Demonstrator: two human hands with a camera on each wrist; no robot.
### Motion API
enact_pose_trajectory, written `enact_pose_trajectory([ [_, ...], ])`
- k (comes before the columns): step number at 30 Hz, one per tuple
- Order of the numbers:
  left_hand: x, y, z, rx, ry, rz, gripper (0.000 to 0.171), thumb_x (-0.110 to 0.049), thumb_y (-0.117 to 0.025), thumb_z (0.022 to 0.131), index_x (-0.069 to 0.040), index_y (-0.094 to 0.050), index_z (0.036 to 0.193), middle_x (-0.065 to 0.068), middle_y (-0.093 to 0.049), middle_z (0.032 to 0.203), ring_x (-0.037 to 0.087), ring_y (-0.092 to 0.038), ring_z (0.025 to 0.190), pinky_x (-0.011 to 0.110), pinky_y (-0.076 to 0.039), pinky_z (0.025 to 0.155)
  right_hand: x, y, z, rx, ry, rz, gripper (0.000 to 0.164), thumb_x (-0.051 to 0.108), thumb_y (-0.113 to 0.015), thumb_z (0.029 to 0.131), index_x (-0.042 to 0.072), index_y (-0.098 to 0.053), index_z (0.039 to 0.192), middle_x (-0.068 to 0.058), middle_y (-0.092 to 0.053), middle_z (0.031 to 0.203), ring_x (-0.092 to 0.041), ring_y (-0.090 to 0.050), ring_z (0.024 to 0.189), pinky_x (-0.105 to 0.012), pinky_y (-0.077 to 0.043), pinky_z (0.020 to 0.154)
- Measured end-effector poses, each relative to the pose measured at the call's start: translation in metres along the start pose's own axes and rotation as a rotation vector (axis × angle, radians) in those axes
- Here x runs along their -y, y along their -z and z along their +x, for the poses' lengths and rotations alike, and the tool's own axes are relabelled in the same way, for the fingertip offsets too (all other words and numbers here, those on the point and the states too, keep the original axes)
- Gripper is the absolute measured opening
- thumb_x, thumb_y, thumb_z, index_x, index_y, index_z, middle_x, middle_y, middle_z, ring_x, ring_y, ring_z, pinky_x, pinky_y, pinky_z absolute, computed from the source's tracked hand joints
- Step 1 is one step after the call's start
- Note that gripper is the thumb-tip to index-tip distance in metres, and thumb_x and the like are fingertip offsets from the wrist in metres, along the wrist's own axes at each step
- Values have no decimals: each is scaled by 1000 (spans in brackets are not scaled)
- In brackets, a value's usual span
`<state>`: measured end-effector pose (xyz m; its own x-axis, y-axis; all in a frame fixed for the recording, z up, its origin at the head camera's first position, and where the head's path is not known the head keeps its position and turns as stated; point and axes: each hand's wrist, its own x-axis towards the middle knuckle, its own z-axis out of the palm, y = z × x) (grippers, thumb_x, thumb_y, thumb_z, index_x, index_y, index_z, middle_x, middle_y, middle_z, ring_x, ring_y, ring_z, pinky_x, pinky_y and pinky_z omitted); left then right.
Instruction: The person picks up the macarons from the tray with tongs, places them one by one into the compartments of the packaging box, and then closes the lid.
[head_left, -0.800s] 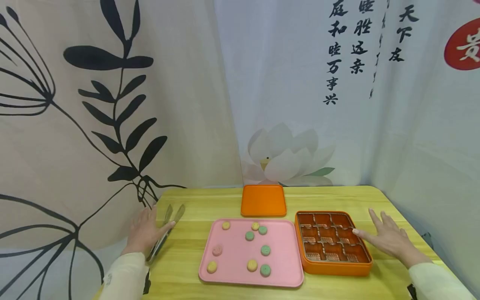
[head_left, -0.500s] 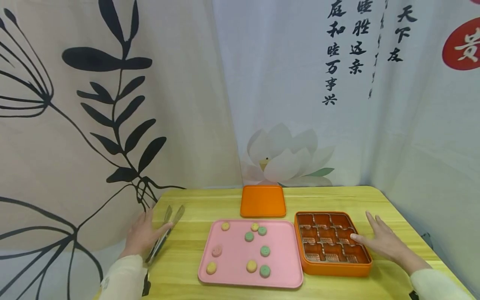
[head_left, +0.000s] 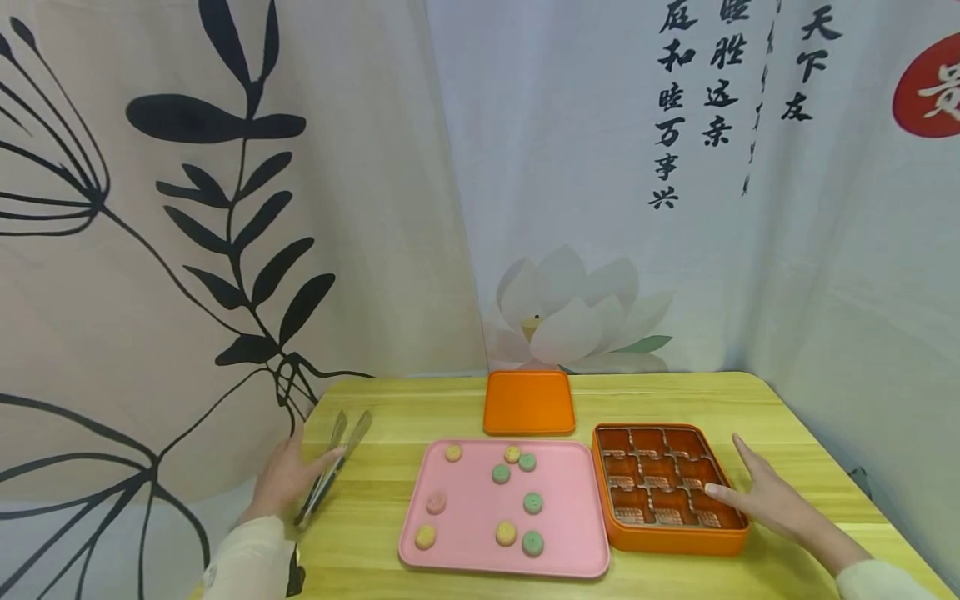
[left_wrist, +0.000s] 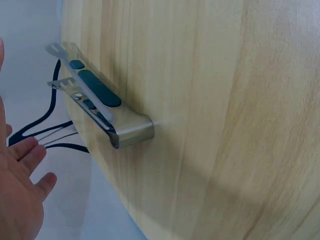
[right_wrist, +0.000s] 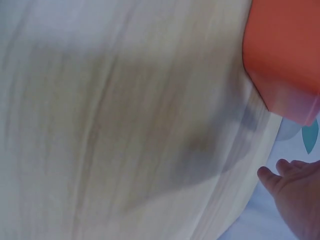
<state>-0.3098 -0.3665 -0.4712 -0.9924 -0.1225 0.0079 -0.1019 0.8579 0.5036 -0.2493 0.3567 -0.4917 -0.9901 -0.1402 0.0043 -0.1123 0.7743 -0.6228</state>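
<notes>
My left hand [head_left: 283,482] is held beside the metal tongs [head_left: 331,472] at the table's left edge, its thumb stretched toward them. In the left wrist view the tongs [left_wrist: 97,95] show dark green grips, and the left hand [left_wrist: 20,192] is apart from them. My right hand [head_left: 772,500] hovers at the right side of an orange box [head_left: 671,540], thumb over its rim in the head view. Whether the thumb touches is unclear; the right wrist view shows the hand [right_wrist: 295,197] apart from the box [right_wrist: 285,55]. Neither hand grips anything.
A clear divided insert [head_left: 663,482] fills the box. Left of it lies a pink tray [head_left: 472,533] with several small yellow, green and pink cookie-like rounds [head_left: 532,544]. An orange lid-like square [head_left: 528,403] lies behind, on the wooden table [head_left: 360,542]. A printed curtain [head_left: 375,208] hangs behind.
My right hand has turned and dropped slightly, its fingers now closer together than before. The left hand has hardly moved. Tongs, tray and box stay where they were.
</notes>
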Motion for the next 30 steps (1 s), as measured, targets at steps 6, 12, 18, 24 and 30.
enact_pose_trajectory([
  [6, 3, -8, 0, 19, 44, -100, 121, -80, -51, 83, 0, 3, 156, 39, -9, 154, 59, -14, 138, 72, -16, 105, 2, 1, -6, 66, -54, 42, 108, 45, -61, 97, -4, 18, 152, -51, -10, 143, -69, -26, 124, -73, -39, 83],
  [12, 4, -15, -2, 27, 76, -204, 119, -76, -54, 85, 6, -4, 155, 40, -22, 149, 56, -29, 133, 67, -28, 104, 4, -4, -13, 61, -60, 121, 106, 41, -62, 97, -4, 16, 152, -50, -9, 143, -66, -23, 128, -68, -43, 85],
  [18, 8, -20, -3, 31, 95, -225, 111, -70, -56, 89, 8, -12, 154, 40, -33, 141, 55, -39, 125, 65, -35, 100, 7, -13, -14, 33, -63, 144, 107, 40, -65, 95, -4, 13, 153, -47, -10, 145, -64, -24, 129, -68, -41, 89],
  [24, 20, -25, -5, 55, 143, -264, 108, -68, -56, 90, 6, -11, 155, 37, -33, 142, 54, -36, 127, 66, -35, 99, 11, -22, -12, 32, -61, 156, 107, 40, -69, 92, -4, 7, 155, -43, -12, 148, -63, -26, 130, -69, -39, 91],
  [30, 26, -35, 1, 59, 132, -248, 109, -68, -56, 90, 9, -14, 153, 40, -34, 141, 54, -39, 126, 65, -36, 99, 8, -22, -15, 36, -79, 165, 108, 39, -70, 91, -3, 6, 155, -43, -13, 148, -64, -26, 128, -70, -39, 90],
])
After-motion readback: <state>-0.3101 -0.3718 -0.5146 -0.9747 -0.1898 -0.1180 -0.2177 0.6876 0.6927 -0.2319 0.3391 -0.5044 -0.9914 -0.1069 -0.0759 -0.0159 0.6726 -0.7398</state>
